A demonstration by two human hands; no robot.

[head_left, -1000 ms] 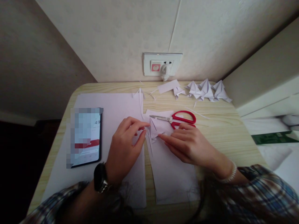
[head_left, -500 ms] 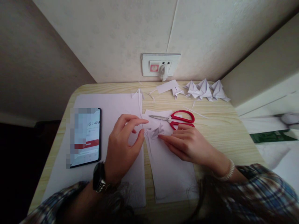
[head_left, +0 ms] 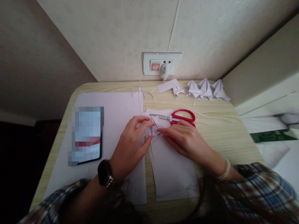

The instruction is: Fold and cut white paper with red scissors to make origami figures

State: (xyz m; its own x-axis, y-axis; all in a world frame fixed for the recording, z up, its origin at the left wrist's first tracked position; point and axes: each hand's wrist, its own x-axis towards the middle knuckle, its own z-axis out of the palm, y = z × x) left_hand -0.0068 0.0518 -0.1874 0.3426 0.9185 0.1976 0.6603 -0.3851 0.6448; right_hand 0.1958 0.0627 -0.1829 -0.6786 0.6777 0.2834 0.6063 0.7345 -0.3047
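A small folded white paper figure point(head_left: 155, 132) is between my hands, over the paper stack in the middle of the table. My left hand point(head_left: 133, 143), with a dark watch at the wrist, holds its left side between forefinger and thumb. On the right side, my right hand point(head_left: 187, 138) pinches the figure with its fingertips; a beaded bracelet circles that wrist. The fingers partly cover the figure, so its exact shape is unclear. Just behind the right hand lie red-handled scissors point(head_left: 182, 115), their blades resting on the white paper stack point(head_left: 174, 177).
Several folded paper figures point(head_left: 205, 89) stand along the back right edge, beside a paper strip point(head_left: 167, 85) and thin offcuts. A phone point(head_left: 87, 133) rests on large white sheets point(head_left: 123, 109) at left. Behind the table, a plug sits in a wall socket point(head_left: 162, 63).
My left hand has moved right and closed its fingers around the paper figure. The figure has been lifted or turned a little. My right hand has shifted slightly upward, still at the figure.
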